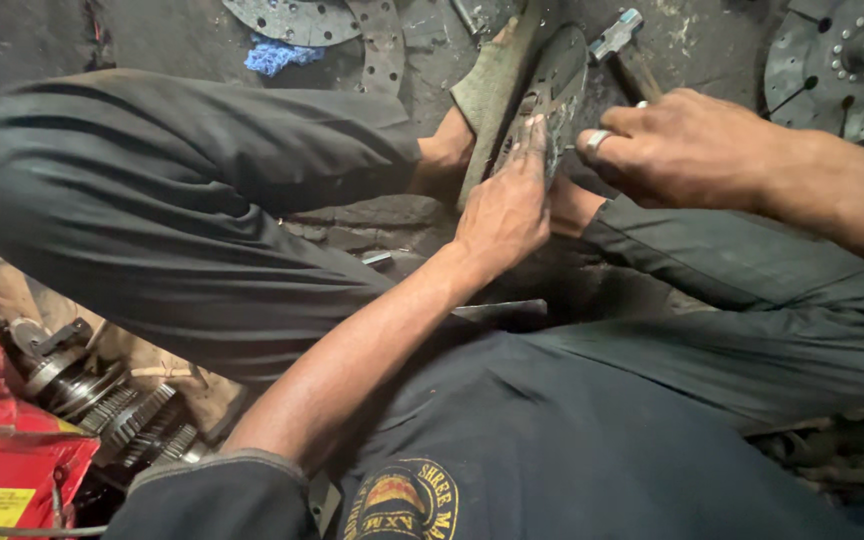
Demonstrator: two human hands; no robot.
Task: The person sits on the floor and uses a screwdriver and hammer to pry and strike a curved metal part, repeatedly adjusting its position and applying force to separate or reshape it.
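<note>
Nearest the camera, at the bottom of the frame, is the person's dark shirt [572, 450] with a round yellow and red badge, and above it the dark trousers [172, 190] of bent legs spreading to both sides. From the lower middle the left forearm runs up to the left hand [504, 205], which lies flat with fingers stretched against the face of a round metal disc [557, 85] standing on edge in the upper middle of the frame. The right hand [677, 150], wearing a ring, comes in from the right and is clenched around the handle of a hammer [620, 40], whose grey head shows just above the knuckles, beside the disc's right edge. The disc is dull grey, grimy and worn, and seems to be braced between the feet, a foot [442, 160] showing at its left. Another disc [297, 18] lies at the upper left beside a blue rag [274, 55], a holed plate [842, 60] at the upper right, gears [122, 410] and a red bag [7, 450] at the lower left.
</note>
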